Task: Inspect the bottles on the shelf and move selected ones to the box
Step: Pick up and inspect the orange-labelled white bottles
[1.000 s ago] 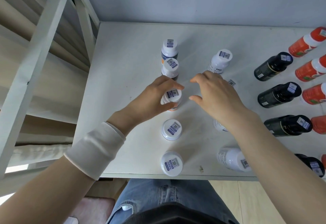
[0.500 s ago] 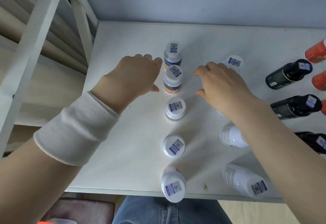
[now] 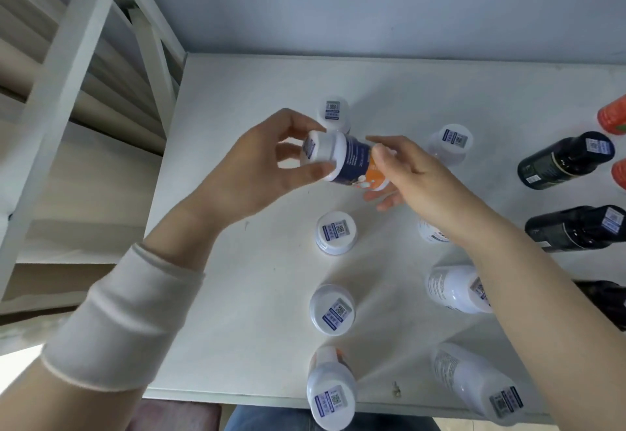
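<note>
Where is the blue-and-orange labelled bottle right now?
Head view, mid-frame: the blue-and-orange bottle is held sideways above the shelf, left hand gripping its cap end, right hand its base, just in front of the left column's rear bottle.

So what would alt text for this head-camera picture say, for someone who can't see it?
The left hand grips the cap end and the right hand the base of a blue-and-orange bottle, held sideways above a white shelf. More white-capped bottles stand below, black bottles at the right.
</note>
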A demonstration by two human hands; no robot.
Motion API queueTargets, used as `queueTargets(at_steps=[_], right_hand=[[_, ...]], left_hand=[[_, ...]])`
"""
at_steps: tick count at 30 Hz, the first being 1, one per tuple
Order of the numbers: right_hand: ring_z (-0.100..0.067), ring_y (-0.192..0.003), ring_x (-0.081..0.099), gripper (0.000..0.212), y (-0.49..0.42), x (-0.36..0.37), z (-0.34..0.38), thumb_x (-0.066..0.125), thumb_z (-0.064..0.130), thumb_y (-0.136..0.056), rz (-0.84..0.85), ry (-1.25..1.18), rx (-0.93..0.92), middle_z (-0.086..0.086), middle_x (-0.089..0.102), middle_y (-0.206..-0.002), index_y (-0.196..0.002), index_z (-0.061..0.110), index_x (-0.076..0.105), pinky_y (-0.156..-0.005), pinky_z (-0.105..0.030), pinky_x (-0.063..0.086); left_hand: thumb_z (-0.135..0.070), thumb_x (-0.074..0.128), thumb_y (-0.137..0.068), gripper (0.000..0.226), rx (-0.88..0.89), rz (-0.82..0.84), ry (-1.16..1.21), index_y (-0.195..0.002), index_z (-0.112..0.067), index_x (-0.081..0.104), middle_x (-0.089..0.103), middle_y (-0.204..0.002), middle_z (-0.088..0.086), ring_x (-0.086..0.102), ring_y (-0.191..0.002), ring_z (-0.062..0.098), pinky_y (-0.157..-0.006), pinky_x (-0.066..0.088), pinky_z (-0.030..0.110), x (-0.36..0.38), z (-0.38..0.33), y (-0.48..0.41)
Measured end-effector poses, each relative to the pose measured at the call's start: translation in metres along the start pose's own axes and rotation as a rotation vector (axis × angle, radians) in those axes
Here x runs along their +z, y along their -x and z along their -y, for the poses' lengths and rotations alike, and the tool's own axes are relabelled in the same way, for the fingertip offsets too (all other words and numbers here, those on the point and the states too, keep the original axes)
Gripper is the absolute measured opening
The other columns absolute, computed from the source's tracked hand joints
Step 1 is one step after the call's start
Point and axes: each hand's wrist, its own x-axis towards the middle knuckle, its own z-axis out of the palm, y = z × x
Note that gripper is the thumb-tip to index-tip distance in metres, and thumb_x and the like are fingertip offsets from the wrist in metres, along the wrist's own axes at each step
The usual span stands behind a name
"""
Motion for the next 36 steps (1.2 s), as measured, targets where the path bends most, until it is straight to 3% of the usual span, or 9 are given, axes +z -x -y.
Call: queueTargets(at_steps=[2,8,13,15,19,22,26,31,36], right_hand=[[-0.014,-0.063,0.064,0.031,0.007,-0.001,-0.001,0.055,0.038,-0.084,0.084,-0.274,-0.009,-0.011,0.06,-0.099,-0.109,0.021,0.052,-0.058,-0.026,0.054],[-0.001,-0.09,0.062,0.038,0.02,0.008,-0.009,0.067,0.01,-0.071,0.018,-0.345,-0.283,0.006,0.059,-0.105,-0.099,0.029,0.048,-0.081,-0.018,0.05],[-0.015,-0.08,0.067,0.061,0.025,0.009,-0.004,0.073,0.055,-0.062,0.029,-0.567,-0.179,-0.011,0.06,-0.106,-0.109,0.025,0.047,-0.07,-0.026,0.054],[-0.019,-0.071,0.065,0.059,0.029,0.005,-0.002,0.071,0.052,-0.062,0.101,-0.607,-0.14,-0.01,0.06,-0.095,-0.107,0.018,0.05,-0.065,-0.025,0.053],[-0.014,-0.093,0.063,0.042,0.035,0.005,-0.004,0.067,0.011,-0.077,0.122,-0.533,-0.207,-0.003,0.058,-0.109,-0.112,0.019,0.046,-0.09,-0.037,0.052],[-0.018,-0.105,0.059,0.048,0.037,0.007,-0.004,0.069,0.011,-0.074,0.122,-0.549,-0.22,-0.006,0.056,-0.117,-0.114,0.022,0.045,-0.105,-0.047,0.041],[-0.015,-0.104,0.06,0.073,0.041,0.005,-0.005,0.083,0.043,-0.054,0.104,-0.673,-0.192,-0.002,0.063,-0.111,-0.116,0.024,0.05,-0.095,-0.031,0.049],[-0.006,-0.094,0.064,0.065,0.049,0.003,-0.004,0.087,0.024,-0.052,0.073,-0.632,-0.212,0.007,0.069,-0.1,-0.107,0.02,0.055,-0.084,-0.021,0.051],[-0.004,-0.082,0.063,0.046,0.053,0.022,0.016,0.081,0.023,-0.053,-0.245,-0.32,-0.331,0.004,0.065,-0.092,-0.092,0.027,0.058,-0.07,-0.016,0.051]], left_hand=[[-0.028,0.076,-0.073,0.035,-0.009,0.044,0.204,-0.099,-0.027,0.053,0.062,-0.107,-0.002,0.063,-0.094,0.009,-0.08,0.053,0.024,0.002,0.004,0.009],[-0.035,0.06,-0.086,0.024,-0.036,0.006,0.348,-0.107,-0.025,0.052,0.06,-0.111,0.013,0.066,-0.095,0.017,-0.073,0.057,0.03,0.012,0.001,0.019],[-0.019,0.068,-0.077,0.03,0.135,0.001,0.367,-0.103,-0.022,0.055,0.06,-0.117,0.002,0.06,-0.107,0.017,-0.089,0.053,0.034,0.005,0.001,0.021],[-0.021,0.069,-0.076,0.034,0.17,0.03,0.376,-0.106,-0.021,0.054,0.06,-0.122,0.002,0.057,-0.114,0.018,-0.092,0.05,0.032,0.002,0.001,0.025],[-0.048,0.068,-0.073,0.049,0.108,0.013,0.45,-0.113,-0.025,0.051,0.063,-0.112,-0.002,0.062,-0.104,0.016,-0.083,0.053,0.029,0.004,-0.003,0.029],[-0.035,0.066,-0.078,0.038,0.088,-0.032,0.44,-0.111,-0.024,0.052,0.063,-0.107,0.0,0.065,-0.097,0.015,-0.077,0.055,0.025,0.006,-0.004,0.029],[-0.019,0.068,-0.077,0.038,0.154,0.013,0.561,-0.113,-0.023,0.054,0.063,-0.114,-0.003,0.06,-0.105,0.015,-0.081,0.054,0.028,0.003,-0.004,0.033],[-0.006,0.062,-0.086,0.039,0.163,0.062,0.659,-0.119,-0.025,0.054,0.06,-0.126,-0.005,0.056,-0.116,0.016,-0.085,0.053,0.027,0.008,0.001,0.038],[-0.025,0.043,-0.092,0.036,-0.095,0.031,0.922,-0.127,-0.029,0.045,0.07,-0.107,-0.005,0.067,-0.098,0.014,-0.077,0.057,0.029,0.019,0.002,0.033]])
